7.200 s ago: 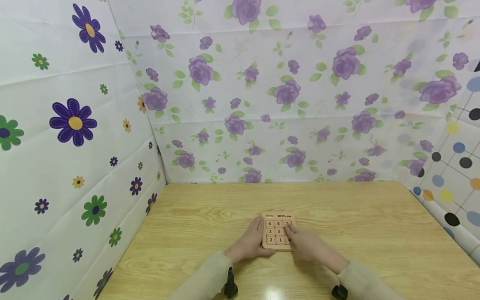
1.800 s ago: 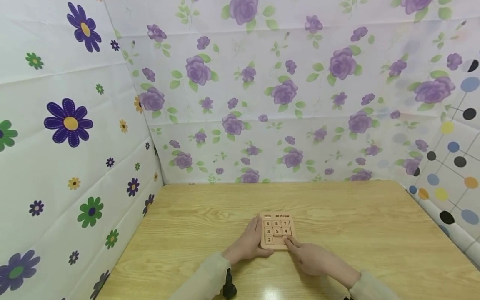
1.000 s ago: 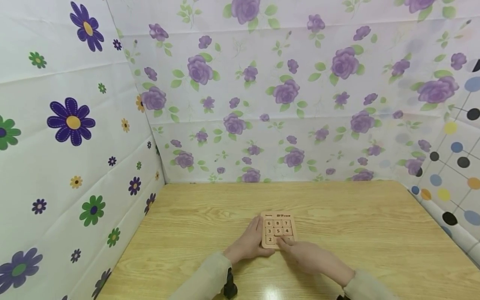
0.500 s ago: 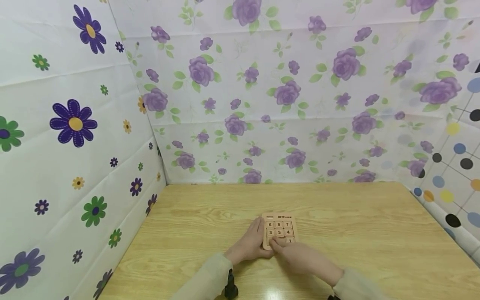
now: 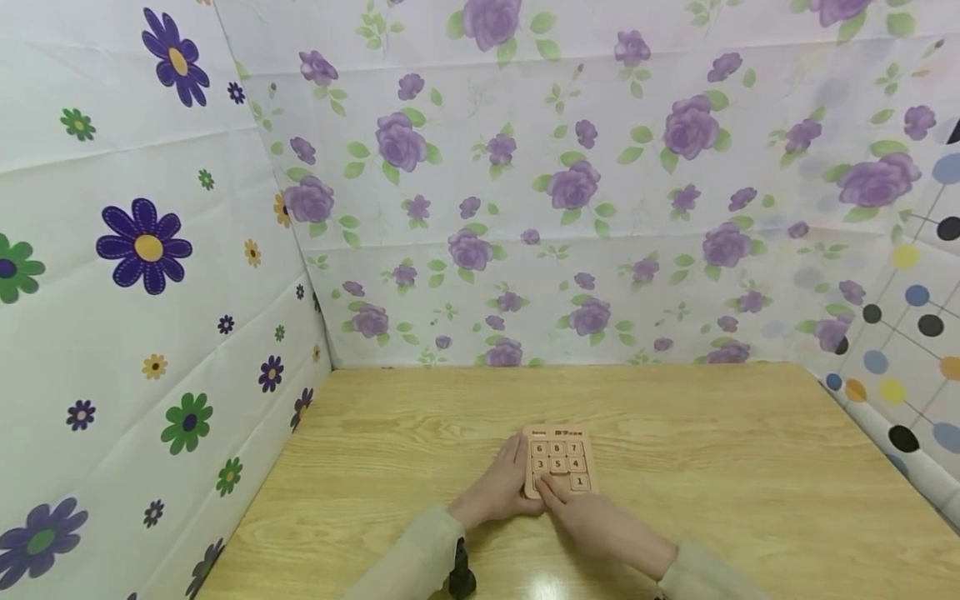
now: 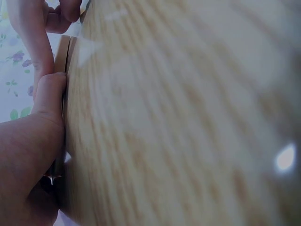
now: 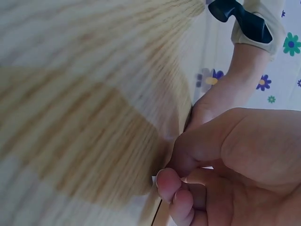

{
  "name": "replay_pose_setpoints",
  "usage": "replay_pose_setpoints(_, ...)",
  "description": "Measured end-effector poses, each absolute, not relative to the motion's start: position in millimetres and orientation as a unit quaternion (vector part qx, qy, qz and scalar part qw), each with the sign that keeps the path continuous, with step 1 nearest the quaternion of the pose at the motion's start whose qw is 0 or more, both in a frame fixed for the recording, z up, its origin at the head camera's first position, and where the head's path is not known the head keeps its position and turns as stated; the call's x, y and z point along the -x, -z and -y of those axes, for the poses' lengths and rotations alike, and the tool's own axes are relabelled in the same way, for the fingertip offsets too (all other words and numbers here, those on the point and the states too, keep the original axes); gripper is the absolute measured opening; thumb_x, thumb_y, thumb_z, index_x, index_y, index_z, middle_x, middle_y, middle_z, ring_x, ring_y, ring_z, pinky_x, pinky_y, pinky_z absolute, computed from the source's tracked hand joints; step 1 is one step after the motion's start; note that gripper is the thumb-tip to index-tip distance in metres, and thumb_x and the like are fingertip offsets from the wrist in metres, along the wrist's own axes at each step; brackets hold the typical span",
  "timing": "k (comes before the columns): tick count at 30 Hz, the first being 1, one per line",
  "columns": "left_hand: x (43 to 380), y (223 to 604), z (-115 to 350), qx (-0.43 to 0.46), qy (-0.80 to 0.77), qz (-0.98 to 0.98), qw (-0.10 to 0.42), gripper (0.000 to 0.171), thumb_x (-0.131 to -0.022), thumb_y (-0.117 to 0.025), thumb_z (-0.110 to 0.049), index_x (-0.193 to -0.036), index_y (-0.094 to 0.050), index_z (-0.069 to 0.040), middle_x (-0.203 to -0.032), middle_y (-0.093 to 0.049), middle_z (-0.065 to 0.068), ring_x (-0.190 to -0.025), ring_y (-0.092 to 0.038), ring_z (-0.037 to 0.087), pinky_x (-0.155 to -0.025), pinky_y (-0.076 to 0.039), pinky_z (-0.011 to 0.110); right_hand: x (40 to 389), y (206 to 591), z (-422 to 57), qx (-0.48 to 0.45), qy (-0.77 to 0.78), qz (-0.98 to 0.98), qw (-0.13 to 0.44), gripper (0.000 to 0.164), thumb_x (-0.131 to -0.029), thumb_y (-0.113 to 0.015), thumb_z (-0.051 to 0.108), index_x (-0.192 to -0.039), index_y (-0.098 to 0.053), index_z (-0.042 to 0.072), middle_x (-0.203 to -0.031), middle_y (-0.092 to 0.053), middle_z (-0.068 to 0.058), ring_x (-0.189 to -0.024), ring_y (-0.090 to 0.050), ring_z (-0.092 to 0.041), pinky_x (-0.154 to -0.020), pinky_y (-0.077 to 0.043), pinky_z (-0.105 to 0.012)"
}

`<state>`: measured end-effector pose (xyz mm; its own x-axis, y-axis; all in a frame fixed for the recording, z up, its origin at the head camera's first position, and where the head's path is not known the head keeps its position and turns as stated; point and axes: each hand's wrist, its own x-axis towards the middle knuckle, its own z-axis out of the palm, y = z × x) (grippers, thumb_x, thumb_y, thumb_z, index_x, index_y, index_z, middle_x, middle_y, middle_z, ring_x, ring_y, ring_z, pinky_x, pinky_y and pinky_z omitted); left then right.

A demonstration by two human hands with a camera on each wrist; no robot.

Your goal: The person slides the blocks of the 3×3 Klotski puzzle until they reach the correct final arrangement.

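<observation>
A pale wooden number sliding puzzle (image 5: 557, 448) lies flat on the table. Its upper row reads 6, 8, 7 and its middle row 3, 5, 4. Tile 1 (image 5: 580, 481) sits at the bottom right, with a gap left of it. My left hand (image 5: 498, 483) holds the board, fingers along the left side and thumb at the near edge; the thumb (image 6: 51, 92) touches that edge in the left wrist view. An extended finger of my right hand (image 5: 596, 521) touches the bottom-left tile, covering its number. The right wrist view shows other fingers (image 7: 181, 202) bent.
The light wood-grain table (image 5: 420, 417) extends around the puzzle. Floral cloth (image 5: 465, 192) hangs behind it, with patterned cloth at left and right. A black device (image 5: 461, 575) is strapped to the left wrist.
Tile 4 has gone up to the middle row and tile 1 right into the bottom corner. My right fingertips have moved leftward to the bottom-left tile. My left hand stays on the board.
</observation>
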<state>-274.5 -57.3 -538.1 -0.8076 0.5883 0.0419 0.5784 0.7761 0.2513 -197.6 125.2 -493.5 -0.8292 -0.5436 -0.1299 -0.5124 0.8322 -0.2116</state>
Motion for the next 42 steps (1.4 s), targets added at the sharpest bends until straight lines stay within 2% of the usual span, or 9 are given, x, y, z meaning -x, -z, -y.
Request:
replay_pose_setpoints(4, 276.1, 537.5, 57.1, -0.31, -0.124, -0.943, 0.017, 0.113, -0.081, -0.068, -0.057, -0.15, -0.01, 0.012, -0.158, -0.015, 0.028, -0.148, -0.019, 0.036, -0.122, -0.023, 0.04, 196.2, 492.1, -125.9, 0.278, 0.09, -0.952, 0.089, 0.086, -0.075, -0.06, -0.017, -0.152, -0.031, 0.009, -0.157, -0.032, -0.011, -0.046, -0.036, -0.007, -0.039, -0.038, -0.018)
replay_pose_setpoints(15, 274.6, 537.9, 57.2, -0.316, -0.123, -0.941, 0.011, 0.113, -0.081, -0.067, -0.059, -0.149, -0.012, 0.014, -0.157, -0.016, 0.03, -0.147, -0.019, 0.037, -0.123, -0.023, 0.041, 195.5, 490.9, -125.7, 0.281, 0.071, -0.953, 0.086, 0.082, -0.077, -0.062, -0.013, -0.151, -0.034, 0.009, -0.155, -0.037, -0.012, -0.043, -0.032, -0.006, -0.037, -0.034, -0.019)
replay_pose_setpoints(28, 275.4, 538.0, 56.2, -0.311, -0.125, -0.942, 0.015, 0.114, -0.082, -0.065, -0.06, -0.149, -0.011, 0.014, -0.157, -0.017, 0.029, -0.148, -0.018, 0.037, -0.123, -0.022, 0.041, 196.9, 495.0, -129.0, 0.268, 0.076, -0.955, 0.102, 0.079, -0.081, -0.061, -0.01, -0.152, -0.031, 0.009, -0.156, -0.033, -0.013, -0.044, -0.032, -0.007, -0.038, -0.035, -0.019)
replay_pose_setpoints(42, 275.5, 539.4, 56.3, -0.319, -0.158, -0.934, -0.003, 0.114, -0.08, -0.071, -0.054, -0.149, -0.01, 0.012, -0.153, -0.024, 0.027, -0.143, -0.029, 0.033, -0.12, -0.028, 0.038, 196.2, 498.4, -141.5, 0.265, 0.069, -0.957, 0.091, 0.073, -0.083, -0.06, -0.002, -0.151, -0.033, 0.007, -0.154, -0.036, -0.016, -0.042, -0.031, -0.007, -0.037, -0.034, -0.019)
